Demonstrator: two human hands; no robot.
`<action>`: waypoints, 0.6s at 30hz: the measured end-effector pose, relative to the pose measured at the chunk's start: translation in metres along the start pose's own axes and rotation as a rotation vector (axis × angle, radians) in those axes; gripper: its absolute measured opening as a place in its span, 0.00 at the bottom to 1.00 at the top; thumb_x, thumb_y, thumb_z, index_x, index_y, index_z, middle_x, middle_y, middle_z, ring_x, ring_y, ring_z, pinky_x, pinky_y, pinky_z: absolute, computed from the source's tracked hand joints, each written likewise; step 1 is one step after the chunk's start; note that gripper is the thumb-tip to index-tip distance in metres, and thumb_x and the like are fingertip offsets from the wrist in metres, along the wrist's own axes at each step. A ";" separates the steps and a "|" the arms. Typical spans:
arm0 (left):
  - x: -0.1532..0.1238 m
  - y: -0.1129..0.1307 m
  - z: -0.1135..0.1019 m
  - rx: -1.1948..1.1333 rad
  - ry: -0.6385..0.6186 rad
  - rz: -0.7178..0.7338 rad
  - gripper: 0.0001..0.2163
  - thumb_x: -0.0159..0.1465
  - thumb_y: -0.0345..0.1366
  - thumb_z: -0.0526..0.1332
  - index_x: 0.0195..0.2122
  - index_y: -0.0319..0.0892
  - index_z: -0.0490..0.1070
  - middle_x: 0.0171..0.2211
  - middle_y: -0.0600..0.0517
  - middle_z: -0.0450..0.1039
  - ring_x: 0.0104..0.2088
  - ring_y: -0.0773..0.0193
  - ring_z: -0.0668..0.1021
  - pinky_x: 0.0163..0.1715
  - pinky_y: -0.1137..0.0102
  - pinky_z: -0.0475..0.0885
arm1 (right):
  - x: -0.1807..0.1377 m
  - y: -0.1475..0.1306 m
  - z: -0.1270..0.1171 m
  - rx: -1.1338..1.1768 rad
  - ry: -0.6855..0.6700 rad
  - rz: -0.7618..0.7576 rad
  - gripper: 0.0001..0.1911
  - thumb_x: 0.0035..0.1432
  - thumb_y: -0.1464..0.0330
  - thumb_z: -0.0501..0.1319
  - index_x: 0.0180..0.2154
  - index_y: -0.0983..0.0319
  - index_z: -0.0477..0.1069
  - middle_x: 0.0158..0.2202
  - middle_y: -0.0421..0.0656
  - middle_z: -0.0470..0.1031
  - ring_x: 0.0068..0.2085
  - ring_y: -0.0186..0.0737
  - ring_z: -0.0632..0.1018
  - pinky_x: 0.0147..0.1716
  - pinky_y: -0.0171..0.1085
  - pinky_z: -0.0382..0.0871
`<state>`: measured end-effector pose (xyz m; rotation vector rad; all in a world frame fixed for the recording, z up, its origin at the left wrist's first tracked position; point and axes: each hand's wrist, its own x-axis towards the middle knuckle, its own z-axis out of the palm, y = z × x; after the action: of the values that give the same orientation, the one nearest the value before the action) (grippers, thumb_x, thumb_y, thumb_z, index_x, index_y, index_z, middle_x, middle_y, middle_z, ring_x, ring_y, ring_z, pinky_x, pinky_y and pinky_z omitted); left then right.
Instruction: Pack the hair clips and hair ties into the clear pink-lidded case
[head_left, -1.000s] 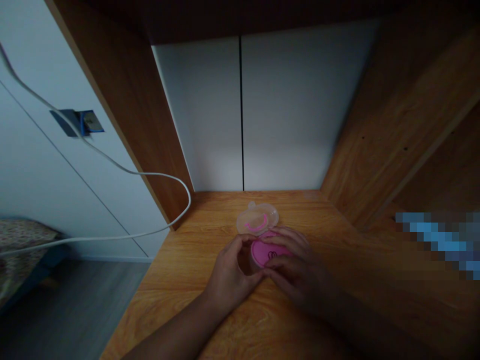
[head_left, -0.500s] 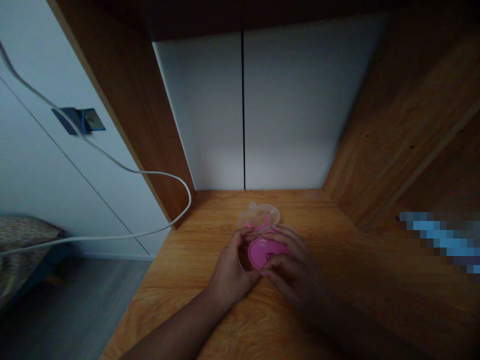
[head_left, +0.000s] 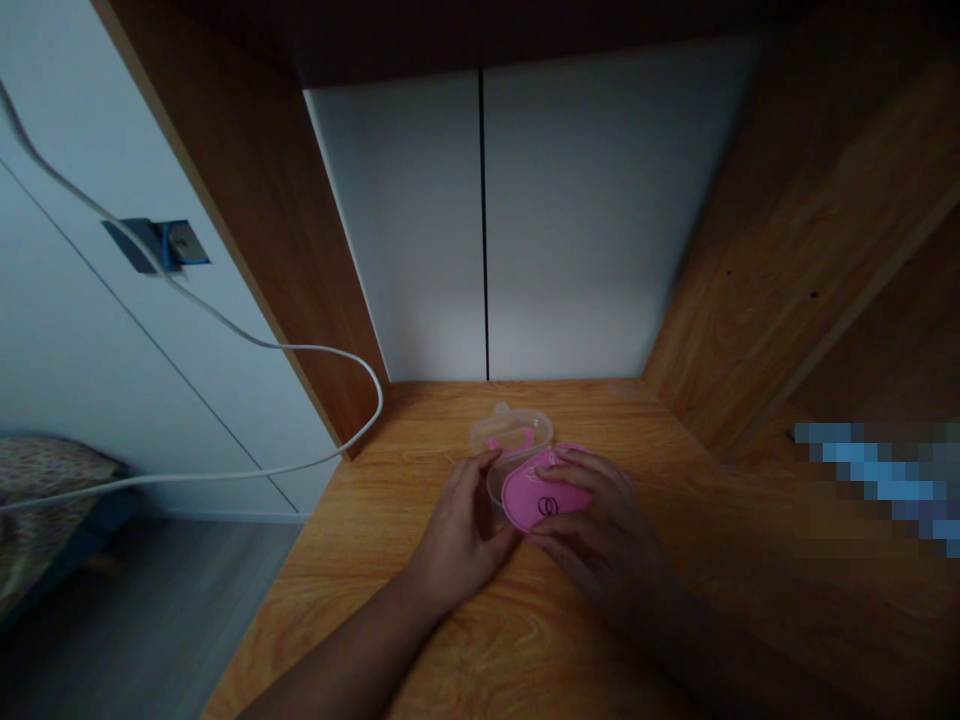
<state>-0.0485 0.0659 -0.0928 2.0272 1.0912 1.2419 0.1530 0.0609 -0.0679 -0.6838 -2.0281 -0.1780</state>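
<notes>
My right hand (head_left: 600,520) grips a flat pink oval object (head_left: 529,495) with a black mark of two rings. Its right part is under my fingers, and its exact kind is unclear. Beneath its left end lies the base of a clear plastic case (head_left: 495,485). Around that base, thumb in front and fingers behind, curls my left hand (head_left: 461,525). The case's see-through oval lid (head_left: 511,430) stands open behind, with a small tab at its far edge. A thin pink shape shows in or through the lid.
Everything rests on a wooden desktop (head_left: 360,600) between wooden side panels, with a white back panel (head_left: 420,240) behind. A white cable (head_left: 330,348) loops in from the left. A wall socket box (head_left: 157,245) is at the left, and a blurred-out blue patch (head_left: 877,480) at the right.
The pink object has moved slightly right and up with my right hand and is tilted, uncovering the left end of the clear case. My left hand has stayed nearly still.
</notes>
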 end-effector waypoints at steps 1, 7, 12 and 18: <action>0.001 0.000 -0.001 0.007 0.004 0.001 0.32 0.59 0.29 0.67 0.63 0.45 0.56 0.57 0.43 0.67 0.57 0.51 0.71 0.59 0.54 0.65 | 0.000 0.000 0.000 -0.002 0.008 -0.002 0.06 0.56 0.68 0.69 0.36 0.53 0.73 0.51 0.42 0.72 0.59 0.51 0.69 0.57 0.57 0.66; 0.000 0.004 -0.006 0.146 0.051 0.006 0.36 0.53 0.33 0.71 0.62 0.46 0.60 0.51 0.44 0.63 0.54 0.50 0.69 0.57 0.53 0.65 | 0.000 -0.002 -0.003 0.000 0.029 -0.026 0.06 0.56 0.66 0.69 0.36 0.52 0.74 0.51 0.42 0.72 0.58 0.51 0.70 0.56 0.56 0.66; -0.002 0.015 -0.006 0.257 0.012 0.117 0.36 0.51 0.43 0.73 0.61 0.49 0.63 0.55 0.43 0.60 0.57 0.46 0.65 0.58 0.52 0.61 | -0.001 -0.005 -0.002 0.015 0.021 -0.042 0.05 0.57 0.63 0.69 0.37 0.50 0.75 0.50 0.40 0.73 0.57 0.49 0.70 0.57 0.54 0.65; -0.002 0.018 -0.006 0.234 0.013 0.301 0.37 0.54 0.50 0.70 0.62 0.47 0.59 0.57 0.43 0.70 0.57 0.45 0.68 0.57 0.51 0.60 | -0.001 -0.009 -0.002 0.006 0.037 -0.087 0.02 0.59 0.63 0.67 0.36 0.50 0.77 0.51 0.38 0.72 0.58 0.46 0.69 0.58 0.51 0.62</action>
<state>-0.0475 0.0550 -0.0774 2.4353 1.0028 1.3241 0.1499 0.0520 -0.0661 -0.5845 -2.0239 -0.2336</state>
